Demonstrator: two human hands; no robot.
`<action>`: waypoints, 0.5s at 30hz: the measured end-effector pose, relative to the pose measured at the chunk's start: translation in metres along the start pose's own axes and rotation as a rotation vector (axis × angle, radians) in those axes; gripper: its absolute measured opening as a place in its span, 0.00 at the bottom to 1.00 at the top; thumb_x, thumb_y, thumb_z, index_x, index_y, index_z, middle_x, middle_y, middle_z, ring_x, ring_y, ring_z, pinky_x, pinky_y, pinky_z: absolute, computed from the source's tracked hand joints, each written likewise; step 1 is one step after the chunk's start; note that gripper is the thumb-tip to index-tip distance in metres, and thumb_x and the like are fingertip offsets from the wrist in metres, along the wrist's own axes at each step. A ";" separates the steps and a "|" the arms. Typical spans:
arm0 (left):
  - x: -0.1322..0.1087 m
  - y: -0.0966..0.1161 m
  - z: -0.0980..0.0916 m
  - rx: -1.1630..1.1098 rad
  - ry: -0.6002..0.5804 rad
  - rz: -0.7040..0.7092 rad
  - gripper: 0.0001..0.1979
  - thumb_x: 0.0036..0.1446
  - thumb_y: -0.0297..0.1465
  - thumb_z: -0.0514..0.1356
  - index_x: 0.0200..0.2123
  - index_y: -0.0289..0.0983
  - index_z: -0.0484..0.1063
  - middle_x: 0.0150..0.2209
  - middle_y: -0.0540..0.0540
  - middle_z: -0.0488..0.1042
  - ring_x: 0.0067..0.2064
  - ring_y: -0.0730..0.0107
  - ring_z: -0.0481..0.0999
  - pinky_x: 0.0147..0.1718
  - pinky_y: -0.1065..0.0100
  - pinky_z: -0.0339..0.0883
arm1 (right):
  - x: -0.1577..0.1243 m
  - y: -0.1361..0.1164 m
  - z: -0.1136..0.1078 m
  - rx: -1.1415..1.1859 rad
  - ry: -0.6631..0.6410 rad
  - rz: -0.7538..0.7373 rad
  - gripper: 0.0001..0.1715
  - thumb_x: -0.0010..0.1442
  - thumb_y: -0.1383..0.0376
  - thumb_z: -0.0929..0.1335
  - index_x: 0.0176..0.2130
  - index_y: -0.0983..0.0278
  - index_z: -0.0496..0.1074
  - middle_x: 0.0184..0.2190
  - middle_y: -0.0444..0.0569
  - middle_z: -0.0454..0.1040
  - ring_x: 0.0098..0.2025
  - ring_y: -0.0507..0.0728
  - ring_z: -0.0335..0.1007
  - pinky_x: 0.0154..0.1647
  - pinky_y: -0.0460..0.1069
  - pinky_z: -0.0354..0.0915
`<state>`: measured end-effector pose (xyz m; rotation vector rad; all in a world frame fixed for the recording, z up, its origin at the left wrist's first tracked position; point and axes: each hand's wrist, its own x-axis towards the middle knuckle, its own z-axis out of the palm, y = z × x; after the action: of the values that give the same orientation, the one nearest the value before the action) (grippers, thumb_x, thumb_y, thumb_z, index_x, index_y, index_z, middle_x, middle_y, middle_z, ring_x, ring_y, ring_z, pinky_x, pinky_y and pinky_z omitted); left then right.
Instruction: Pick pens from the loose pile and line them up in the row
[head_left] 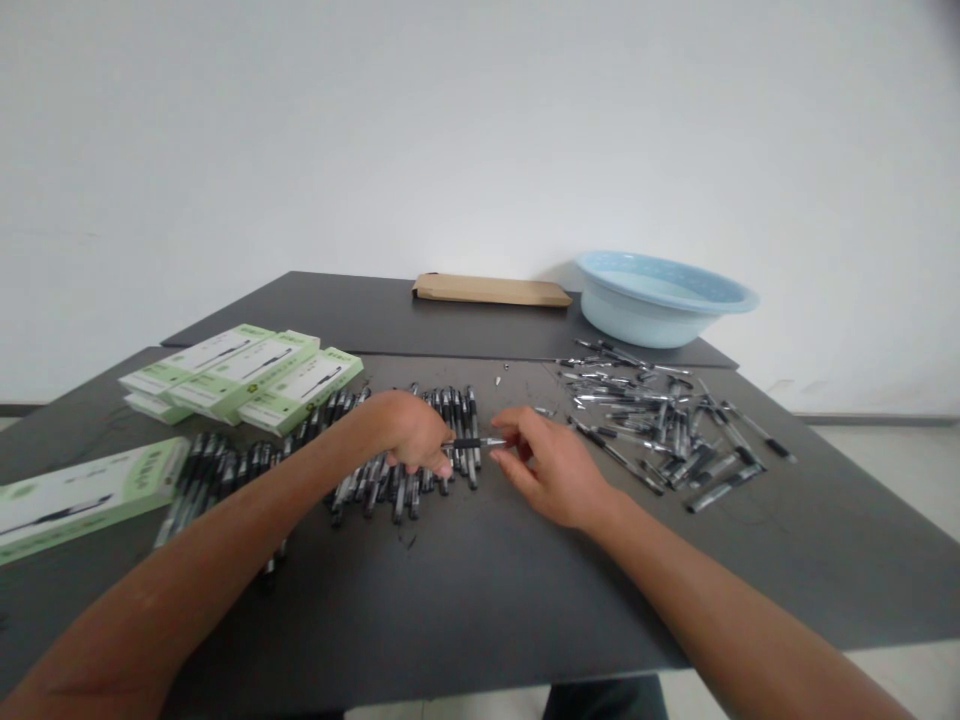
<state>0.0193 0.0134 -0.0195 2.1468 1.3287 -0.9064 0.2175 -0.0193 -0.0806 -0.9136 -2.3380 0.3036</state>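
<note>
A pen (471, 443) with a black grip and a silvery tip lies level between my two hands. My left hand (416, 435) is closed round its barrel end, hiding most of that part. At the tip end, the thumb and fingers of my right hand (551, 465) pinch the pen's point. Beneath and beside my left hand lies a row of black-capped pens (405, 495) side by side on the dark table. To the right of my right hand spreads a loose heap of pens and pen parts (652, 415).
Green-and-white pen boxes (247, 370) are stacked at the left, with another box (90, 495) nearer me. More pens (217, 475) lie beside them. A light blue basin (660, 300) and a flat brown cardboard piece (491, 291) rest at the back. Tiny parts (498, 380) lie mid-table.
</note>
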 end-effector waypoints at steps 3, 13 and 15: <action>0.000 0.000 0.000 0.014 -0.013 0.003 0.21 0.58 0.40 0.52 0.52 0.38 0.68 0.36 0.42 0.79 0.32 0.61 0.75 0.27 0.67 0.62 | -0.001 0.000 0.000 0.003 0.002 -0.012 0.14 0.60 0.65 0.63 0.47 0.63 0.61 0.35 0.49 0.70 0.34 0.54 0.66 0.35 0.48 0.61; 0.003 -0.004 0.002 -0.040 0.017 0.028 0.17 0.55 0.39 0.55 0.46 0.40 0.71 0.32 0.45 0.79 0.29 0.64 0.74 0.24 0.69 0.60 | 0.002 -0.001 -0.002 -0.012 -0.048 -0.074 0.08 0.60 0.67 0.63 0.42 0.63 0.65 0.35 0.49 0.68 0.35 0.55 0.64 0.36 0.48 0.60; 0.003 -0.003 0.001 -0.021 -0.002 0.024 0.18 0.57 0.39 0.53 0.47 0.39 0.70 0.33 0.44 0.79 0.29 0.64 0.74 0.24 0.69 0.60 | 0.002 -0.001 -0.002 -0.005 -0.043 -0.063 0.10 0.60 0.67 0.63 0.43 0.63 0.64 0.36 0.50 0.69 0.35 0.55 0.64 0.36 0.48 0.60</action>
<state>0.0172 0.0155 -0.0225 2.1412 1.3037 -0.8812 0.2171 -0.0190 -0.0773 -0.8418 -2.4027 0.2943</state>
